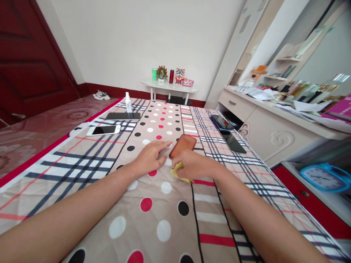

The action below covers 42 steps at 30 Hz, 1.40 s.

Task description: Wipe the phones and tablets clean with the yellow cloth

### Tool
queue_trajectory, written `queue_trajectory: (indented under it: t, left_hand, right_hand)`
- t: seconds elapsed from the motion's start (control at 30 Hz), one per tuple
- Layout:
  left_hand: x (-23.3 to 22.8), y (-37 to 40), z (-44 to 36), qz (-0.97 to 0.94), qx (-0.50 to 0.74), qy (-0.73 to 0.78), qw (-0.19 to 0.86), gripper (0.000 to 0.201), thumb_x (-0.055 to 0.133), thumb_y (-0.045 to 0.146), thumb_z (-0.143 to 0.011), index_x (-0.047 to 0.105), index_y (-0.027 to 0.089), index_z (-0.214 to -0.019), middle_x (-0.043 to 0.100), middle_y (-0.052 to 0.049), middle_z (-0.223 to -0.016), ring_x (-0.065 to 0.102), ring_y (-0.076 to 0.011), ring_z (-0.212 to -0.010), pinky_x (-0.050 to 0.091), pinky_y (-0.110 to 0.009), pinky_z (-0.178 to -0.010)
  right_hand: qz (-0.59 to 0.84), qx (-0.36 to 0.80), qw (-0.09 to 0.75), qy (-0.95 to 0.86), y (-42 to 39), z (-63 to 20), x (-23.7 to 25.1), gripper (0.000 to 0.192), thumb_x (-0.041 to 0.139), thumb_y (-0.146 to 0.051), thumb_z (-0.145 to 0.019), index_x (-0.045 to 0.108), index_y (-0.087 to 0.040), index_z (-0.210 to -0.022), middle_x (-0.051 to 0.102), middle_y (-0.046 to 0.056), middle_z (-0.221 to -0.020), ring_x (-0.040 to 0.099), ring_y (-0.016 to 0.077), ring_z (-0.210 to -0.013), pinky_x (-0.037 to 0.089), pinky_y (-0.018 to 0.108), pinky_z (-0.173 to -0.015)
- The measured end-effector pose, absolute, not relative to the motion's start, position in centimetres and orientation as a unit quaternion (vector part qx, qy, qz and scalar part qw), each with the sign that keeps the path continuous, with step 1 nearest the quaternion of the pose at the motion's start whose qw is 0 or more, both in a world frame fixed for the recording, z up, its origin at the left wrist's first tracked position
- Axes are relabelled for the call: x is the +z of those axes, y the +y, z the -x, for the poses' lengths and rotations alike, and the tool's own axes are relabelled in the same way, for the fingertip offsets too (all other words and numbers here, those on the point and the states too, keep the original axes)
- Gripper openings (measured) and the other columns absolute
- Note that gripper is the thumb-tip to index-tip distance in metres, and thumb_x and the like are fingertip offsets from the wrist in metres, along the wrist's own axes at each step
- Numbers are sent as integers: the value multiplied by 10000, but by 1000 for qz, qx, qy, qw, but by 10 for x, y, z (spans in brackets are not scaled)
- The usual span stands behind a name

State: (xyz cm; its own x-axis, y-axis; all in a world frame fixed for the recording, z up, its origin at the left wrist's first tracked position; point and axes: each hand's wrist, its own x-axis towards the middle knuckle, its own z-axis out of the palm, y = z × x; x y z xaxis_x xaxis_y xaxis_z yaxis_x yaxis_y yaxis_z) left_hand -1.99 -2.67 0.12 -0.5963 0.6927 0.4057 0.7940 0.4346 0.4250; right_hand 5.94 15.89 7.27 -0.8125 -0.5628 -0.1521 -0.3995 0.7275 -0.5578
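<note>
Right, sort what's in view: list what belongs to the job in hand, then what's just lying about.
Job in hand:
yellow cloth, held in the right hand
brown case, partly hidden by that hand
perhaps the spray bottle and white phone

Lying about, it seems:
blue clock
white shoes
potted flowers

Left fingers (161,144) extended (right fingers (178,159) curled).

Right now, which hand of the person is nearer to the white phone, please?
Left. In the picture, the left hand is right of and below the white phone; the right hand, gripping a yellow cloth, is farther right.
</note>
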Motion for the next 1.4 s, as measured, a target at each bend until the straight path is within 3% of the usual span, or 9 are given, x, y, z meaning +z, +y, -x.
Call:
queue_trajectory:
  t: [0.13,0.27,0.37,0.43,0.53,0.67,0.87,1.13,1.4]
  left_hand:
    - [-2,-28,22,450,-348,-819,75,636,511,75,-719,510,173,-1347,630,-89,-1256,577,-245,-1136,441,-394,-991]
    - [-4,-27,23,424,-406,-807,59,603,443,46,-757,526,192,-1336,701,-62,-1127,625,-208,-1056,462,-370,-968]
    - [-4,-26,23,430,-397,-809,57,611,451,52,-761,512,206,-1349,689,-61,-1163,607,-215,-1093,459,-381,-973]
    - [-4,-26,23,444,-371,-814,57,625,476,69,-756,496,213,-1363,634,-72,-1261,570,-238,-1153,438,-412,-999]
    - [-2,-26,23,468,-359,-807,37,651,498,78,-739,482,212,-1376,546,-80,-1372,524,-259,-1218,397,-442,-1044]
    - [1,-25,22,467,-412,-782,-11,646,507,98,-749,471,224,-1382,578,-66,-1343,523,-246,-1236,380,-435,-1070]
    - [6,-18,17,381,-486,-785,-59,524,527,350,-870,493,173,-1362,565,-110,-1352,564,-253,-1203,424,-410,-1039]
    - [2,-18,22,419,-362,-831,40,932,784,536,-611,424,214,-1409,500,-124,-1411,485,-329,-1258,354,-472,-1070]
    - [7,-18,19,395,-315,-858,96,725,642,527,-772,453,185,-1382,560,-120,-1334,519,-318,-1176,395,-444,-997]
  right_hand:
    - [261,-424,137,857,166,-51,73,271,610,-247,-786,675,-173,-1038,681,18,-845,613,129,-735,471,231,-656]
    - [166,-378,-71,908,199,-29,55,292,517,-117,-757,716,-196,-955,709,44,-978,639,188,-920,486,318,-854]
    - [209,-280,-99,932,223,-16,35,555,497,-41,-659,666,-230,-1153,620,50,-1262,520,246,-1212,354,424,-1068]
    - [233,-268,-57,933,233,-11,25,725,505,-45,-625,545,-224,-1326,462,63,-1442,369,264,-1356,250,466,-1134]
    - [232,-277,15,932,241,-10,17,848,543,-112,-644,356,-225,-1463,266,58,-1554,175,268,-1443,150,490,-1165]
    - [242,-259,38,934,249,-8,19,834,598,-233,-696,318,-269,-1480,205,27,-1575,131,280,-1451,107,499,-1170]
    - [267,-219,-16,938,256,-3,23,816,705,-408,-704,393,-265,-1444,364,72,-1508,328,301,-1372,216,494,-1134]
    - [193,-151,-145,959,240,-14,14,725,693,-596,-712,562,-215,-1316,535,112,-1364,482,305,-1204,366,467,-1018]
    - [175,-120,-159,964,225,-23,23,640,587,-643,-781,623,-192,-1234,647,109,-1205,523,292,-1098,406,408,-933]
